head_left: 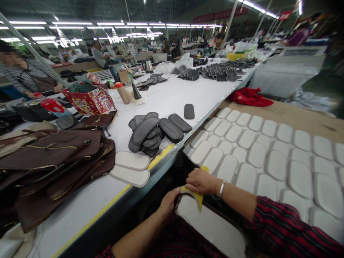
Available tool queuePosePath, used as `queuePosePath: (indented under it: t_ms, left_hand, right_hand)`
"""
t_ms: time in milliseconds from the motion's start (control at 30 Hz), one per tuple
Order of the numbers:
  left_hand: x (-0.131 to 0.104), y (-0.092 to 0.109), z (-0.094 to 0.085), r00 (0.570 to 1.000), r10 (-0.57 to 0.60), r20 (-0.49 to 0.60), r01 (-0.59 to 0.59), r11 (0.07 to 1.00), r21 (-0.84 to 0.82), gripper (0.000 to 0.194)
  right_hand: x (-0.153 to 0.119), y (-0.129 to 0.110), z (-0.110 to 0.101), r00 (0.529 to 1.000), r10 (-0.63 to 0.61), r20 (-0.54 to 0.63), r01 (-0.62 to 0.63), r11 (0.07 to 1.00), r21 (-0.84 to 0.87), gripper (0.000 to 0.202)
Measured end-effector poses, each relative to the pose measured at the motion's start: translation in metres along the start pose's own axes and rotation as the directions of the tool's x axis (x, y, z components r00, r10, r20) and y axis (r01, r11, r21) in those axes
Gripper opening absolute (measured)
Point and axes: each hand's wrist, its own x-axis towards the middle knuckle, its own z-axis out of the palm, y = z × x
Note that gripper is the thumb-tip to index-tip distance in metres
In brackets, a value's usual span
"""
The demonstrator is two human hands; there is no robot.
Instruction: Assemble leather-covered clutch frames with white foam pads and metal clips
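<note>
A long white oval piece with a dark rim (212, 225) lies over my lap. At its far end my left hand (168, 202) has its fingers closed on the rim. My right hand (202, 182), with a silver bracelet at the wrist, is closed on a yellow piece (198, 199) that lies across the same end. Whether the yellow piece is stuck to the white one I cannot tell. On the table edge to the left are two white oval pieces (131, 160), beside a pile of dark grey oval pieces (147, 132).
Brown leather bags (53, 154) are stacked on the white table (88, 208) at left. Rows of white ovals (255, 154) cover a board at right, with a red cloth (251, 97) behind. A red patterned box (90, 100) and a person (29, 73) are at the far left.
</note>
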Motion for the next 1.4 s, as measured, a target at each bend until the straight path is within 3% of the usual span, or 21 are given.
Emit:
queuePosePath:
  t_ms: [200,400,533,633,733,833,967,1100,1167,1233,1300,1400]
  left_hand:
    - [-0.008,0.018,0.001,0.976,0.104,0.192,-0.142,0.970,0.196,0.041]
    - [-0.011,0.013,-0.006,0.962,-0.004,0.273,-0.037,0.988,0.147,0.047]
    - [-0.005,0.013,-0.011,0.953,-0.053,0.299,0.057,0.998,-0.007,0.045]
    - [0.001,0.016,-0.013,0.940,-0.080,0.333,0.094,0.995,-0.026,0.044]
    - [0.005,0.020,-0.014,0.928,-0.137,0.347,0.131,0.991,0.041,0.047]
    - [0.010,0.025,-0.015,0.913,-0.213,0.347,0.170,0.974,0.150,0.048]
    - [0.024,0.041,-0.016,0.884,-0.274,0.378,0.154,0.935,0.319,0.052]
    - [0.030,0.064,-0.005,0.873,-0.239,0.425,-0.057,0.815,0.576,0.057]
    - [0.026,0.071,0.011,0.883,-0.152,0.444,-0.241,0.665,0.707,0.061]
    - [0.017,0.073,0.034,0.858,-0.051,0.511,-0.431,0.468,0.771,0.071]
    - [0.007,0.067,0.061,0.763,-0.031,0.645,-0.606,0.310,0.732,0.091]
    - [-0.003,0.048,0.097,0.564,-0.153,0.812,-0.783,0.213,0.584,0.118]
  right_hand:
    - [-0.010,-0.011,-0.004,0.998,0.051,0.042,-0.053,0.997,0.054,0.043]
    - [-0.025,-0.030,-0.012,0.988,0.126,0.086,-0.132,0.989,0.070,0.039]
    - [-0.051,-0.038,-0.024,0.945,0.318,0.075,-0.325,0.939,0.114,0.043]
    - [-0.088,-0.039,-0.031,0.859,0.511,0.032,-0.509,0.845,0.163,0.050]
    - [-0.137,-0.046,-0.030,0.668,0.740,0.070,-0.732,0.638,0.238,0.056]
    - [-0.179,-0.065,-0.018,0.507,0.855,0.109,-0.856,0.486,0.174,0.056]
    - [-0.198,-0.095,0.005,0.413,0.904,0.109,-0.911,0.409,0.055,0.042]
    - [-0.188,-0.110,0.017,0.394,0.913,0.105,-0.917,0.398,-0.022,0.036]
    - [-0.183,-0.112,0.017,0.383,0.919,0.098,-0.921,0.388,-0.042,0.037]
    - [-0.180,-0.114,0.015,0.369,0.925,0.089,-0.925,0.375,-0.057,0.037]
    - [-0.178,-0.115,0.013,0.360,0.930,0.080,-0.928,0.365,-0.070,0.036]
    - [-0.175,-0.117,0.009,0.365,0.928,0.067,-0.925,0.370,-0.089,0.033]
